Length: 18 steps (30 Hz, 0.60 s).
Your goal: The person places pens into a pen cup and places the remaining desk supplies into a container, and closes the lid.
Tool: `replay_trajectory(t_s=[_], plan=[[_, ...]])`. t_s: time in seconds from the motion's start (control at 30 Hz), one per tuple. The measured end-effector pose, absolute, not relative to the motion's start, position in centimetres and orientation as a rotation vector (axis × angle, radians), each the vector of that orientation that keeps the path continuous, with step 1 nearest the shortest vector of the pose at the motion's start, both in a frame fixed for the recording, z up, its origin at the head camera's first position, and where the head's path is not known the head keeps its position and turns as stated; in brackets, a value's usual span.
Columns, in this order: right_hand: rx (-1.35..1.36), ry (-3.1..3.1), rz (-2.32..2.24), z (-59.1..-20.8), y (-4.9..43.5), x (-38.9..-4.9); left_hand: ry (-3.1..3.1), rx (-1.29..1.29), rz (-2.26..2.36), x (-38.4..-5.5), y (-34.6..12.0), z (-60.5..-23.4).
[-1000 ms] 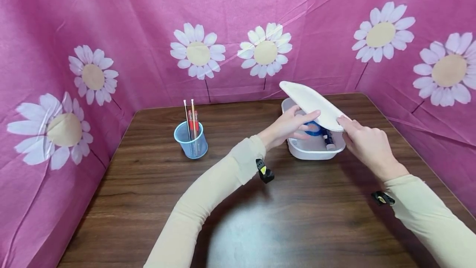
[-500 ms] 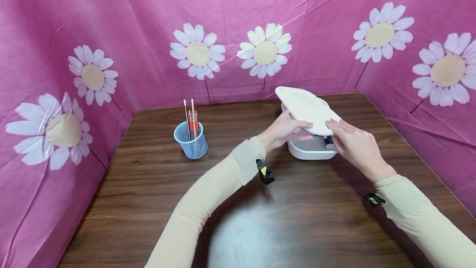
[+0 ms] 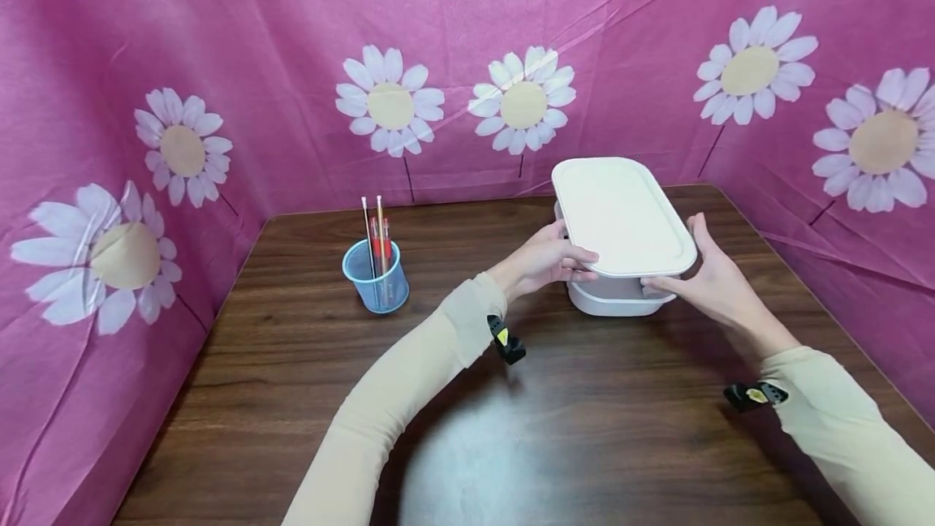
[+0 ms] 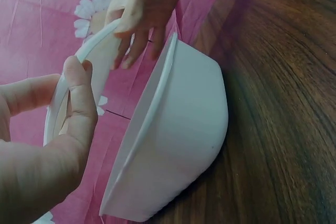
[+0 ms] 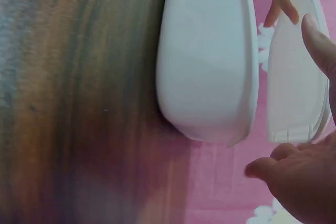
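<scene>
A white rectangular lid point(image 3: 624, 213) hangs level above a white plastic box point(image 3: 613, 306), with a gap between them in both wrist views. My left hand point(image 3: 546, 260) pinches the lid's left edge between thumb and fingers. In the left wrist view, that left hand point(image 4: 58, 140) has its fingers curled round the rim. Spread wide at the lid's front right corner is my right hand point(image 3: 714, 286). The right wrist view has this right hand point(image 5: 302, 179) with thumb and fingers apart, not closed on the lid; whether it touches is unclear. The lid hides the box's contents.
A blue mesh pen cup point(image 3: 376, 286) with brushes and red pens stands to the left on the brown wooden table point(image 3: 292, 396). Behind the table hangs a pink cloth point(image 3: 453, 15) printed with white daisies.
The lid has gone from tilted to level over the box, covering the contents seen before. My right hand has let go of its edge and spread open. The left hand keeps its pinch.
</scene>
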State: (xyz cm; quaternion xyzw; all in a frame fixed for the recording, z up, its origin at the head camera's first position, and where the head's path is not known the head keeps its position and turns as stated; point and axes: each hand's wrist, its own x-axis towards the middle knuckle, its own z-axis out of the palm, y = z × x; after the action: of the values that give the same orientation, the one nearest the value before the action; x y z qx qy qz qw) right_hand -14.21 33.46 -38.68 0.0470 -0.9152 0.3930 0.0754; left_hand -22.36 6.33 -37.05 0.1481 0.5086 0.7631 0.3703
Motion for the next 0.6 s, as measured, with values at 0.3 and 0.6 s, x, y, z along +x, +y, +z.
replay_trajectory(t_s=[0.3, 0.6], plan=[[0.14, -2.839, 1.413, -39.9, 35.2, -13.8, 1.447, 0.34, 1.891, -21.4, 7.1, -38.0], [0.23, -2.764, 1.425, -41.3, 35.3, -13.3, 2.054, 0.549, 1.53, -20.4, 6.8, -38.3]])
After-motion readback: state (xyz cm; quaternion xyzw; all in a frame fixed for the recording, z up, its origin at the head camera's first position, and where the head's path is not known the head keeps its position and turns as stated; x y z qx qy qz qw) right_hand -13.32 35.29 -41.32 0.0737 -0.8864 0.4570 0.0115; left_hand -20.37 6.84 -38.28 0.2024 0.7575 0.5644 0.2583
